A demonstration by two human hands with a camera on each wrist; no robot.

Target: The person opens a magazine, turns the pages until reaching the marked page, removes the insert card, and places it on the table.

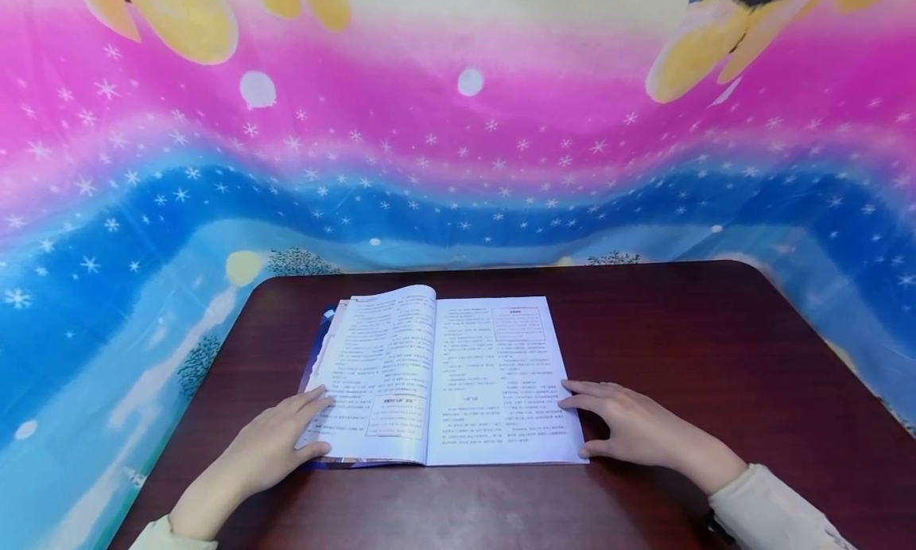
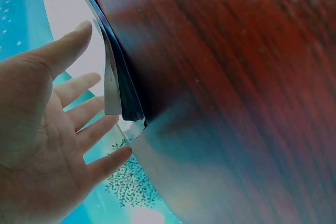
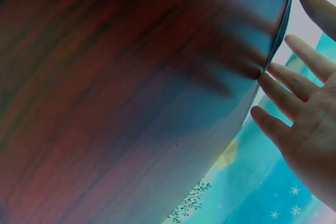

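An open magazine [image 1: 494,375] with printed text lies on the dark wooden table, its left pages bulging up near the spine. Along its lower left edge my left hand [image 1: 275,435] rests, the fingertips over the page margin. In the left wrist view the left hand [image 2: 58,124] has spread, nearly straight fingers beside the layered page edges [image 2: 113,72]. At the lower right edge of the magazine is my right hand [image 1: 637,423], fingertips touching the margin. The right wrist view shows the right hand [image 3: 310,108] with fingers extended along the thin magazine edge [image 3: 281,30].
The dark reddish-brown table [image 1: 680,335] has rounded far corners. Behind and beside it hangs a colourful cloth [image 1: 429,152] with snowflakes in pink and blue. A dark blue cover edge [image 1: 317,347] sticks out at the magazine's left.
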